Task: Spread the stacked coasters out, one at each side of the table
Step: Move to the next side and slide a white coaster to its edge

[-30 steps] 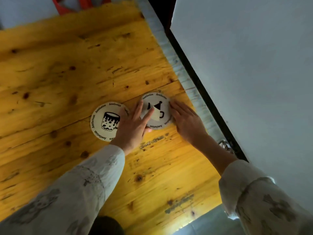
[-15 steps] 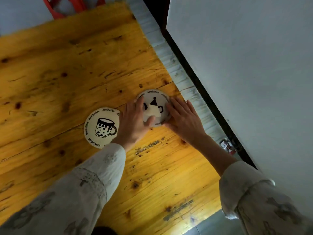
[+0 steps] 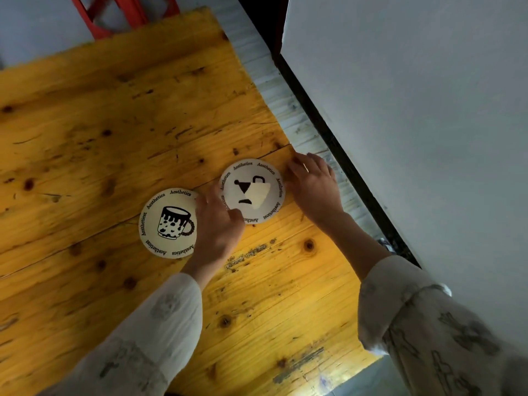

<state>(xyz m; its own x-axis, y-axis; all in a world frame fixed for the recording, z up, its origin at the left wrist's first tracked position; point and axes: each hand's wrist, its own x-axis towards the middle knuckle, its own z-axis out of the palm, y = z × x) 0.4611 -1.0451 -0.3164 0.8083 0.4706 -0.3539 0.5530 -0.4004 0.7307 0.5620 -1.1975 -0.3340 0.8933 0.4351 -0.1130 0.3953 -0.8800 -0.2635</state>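
Observation:
Two round white coasters lie side by side on the yellow wooden table (image 3: 114, 124). The left coaster (image 3: 168, 222), printed with a spotted mug, lies flat and untouched. The right coaster (image 3: 253, 191), with a cup and triangle print now turned upside down, sits close to the table's right edge. My left hand (image 3: 217, 224) is between the two, its fingertips pressing the right coaster's lower left rim. My right hand (image 3: 314, 187) rests just right of that coaster, fingers spread on the wood at the table edge, holding nothing.
A pale grey strip (image 3: 274, 90) runs along the table's right edge, with a dark gap and a grey wall (image 3: 414, 110) beyond it. A red chair frame (image 3: 120, 15) stands past the far edge. The table's near edge is at the lower right.
The right coaster has been turned so its print now sits upside down. My right hand slid from its rim to the table edge. My left fingers moved off its face to its rim.

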